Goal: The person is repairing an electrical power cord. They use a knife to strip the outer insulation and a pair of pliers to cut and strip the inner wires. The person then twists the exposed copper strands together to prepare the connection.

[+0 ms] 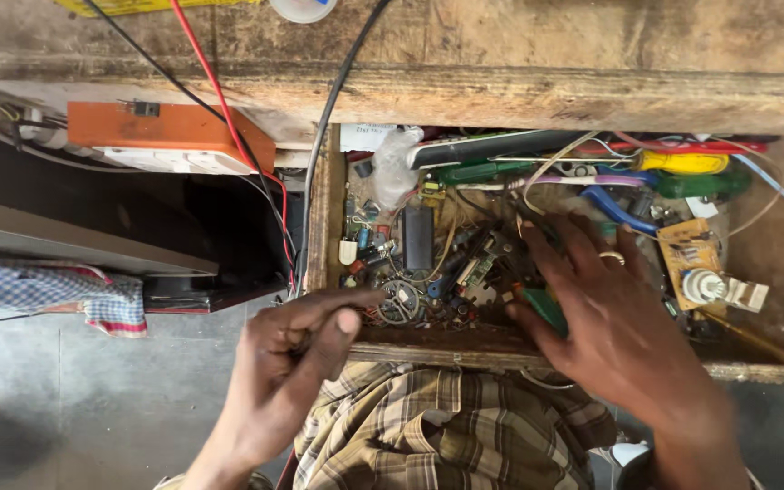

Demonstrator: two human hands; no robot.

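Note:
An open wooden drawer (324, 209) under a worn workbench is full of electronic parts, wires and tools. My right hand (605, 313) reaches into it with spread fingers, resting on the heap of small components near a green-handled tool (546, 308); a ring shows on one finger. My left hand (288, 363) hovers at the drawer's front left corner with fingers curled and thumb against fingertips, pinching something too small to make out. A black rectangular part (417, 238) and a small wire coil (400, 300) lie just beyond my left hand.
Screwdrivers with green, yellow and red handles (682, 163) and blue-handled pliers (619, 204) lie at the drawer's back. An orange and white box (170, 136) hangs under the bench at left, with red and black cables (229, 118). A checked cloth (47, 290) lies left. My plaid-clad lap (446, 426) is below.

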